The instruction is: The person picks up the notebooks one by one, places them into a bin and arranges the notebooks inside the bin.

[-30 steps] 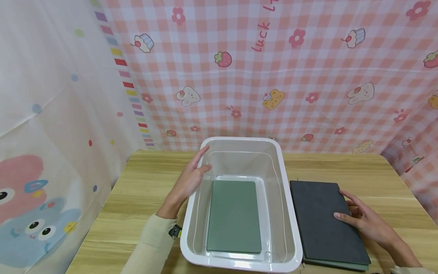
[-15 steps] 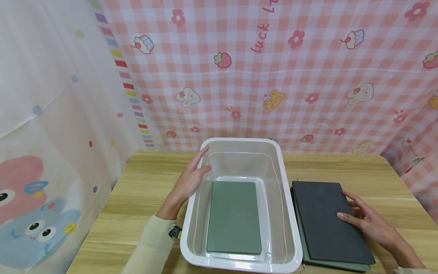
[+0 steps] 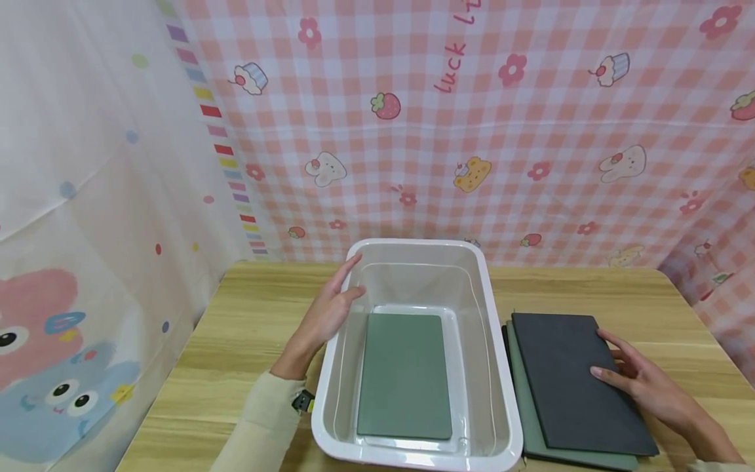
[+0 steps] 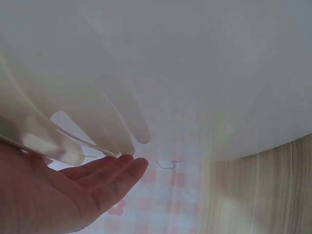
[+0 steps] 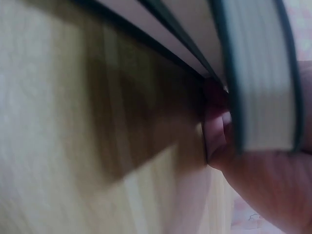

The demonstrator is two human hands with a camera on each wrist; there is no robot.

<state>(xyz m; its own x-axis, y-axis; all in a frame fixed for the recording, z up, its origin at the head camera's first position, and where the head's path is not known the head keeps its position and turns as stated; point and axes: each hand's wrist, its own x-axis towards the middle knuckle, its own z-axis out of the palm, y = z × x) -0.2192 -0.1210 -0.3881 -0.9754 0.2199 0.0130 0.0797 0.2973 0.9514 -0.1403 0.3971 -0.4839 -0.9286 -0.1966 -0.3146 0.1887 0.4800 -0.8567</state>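
My left hand holds the left rim of a white plastic bin, thumb over the inner side and other fingers on the outside. In the left wrist view, the fingertips touch the underside of the rim. Inside the bin, a green notebook lies flat on the floor. My right hand grips the right edge of a dark grey notebook, thumb on its cover, other fingers curled beneath. A green notebook shows partly under it. The right wrist view shows the gripped notebook's page block standing apart from those below.
The pile stands close against the bin's right wall, with another dark cover peeking out at its left edge. Underneath is a wooden table. A pink checked cloth hangs behind it, and a white printed cloth on the left.
My right hand has drawn the dark grey notebook to the right, uncovering more of the green notebook beneath. The left hand and the bin keep their places.
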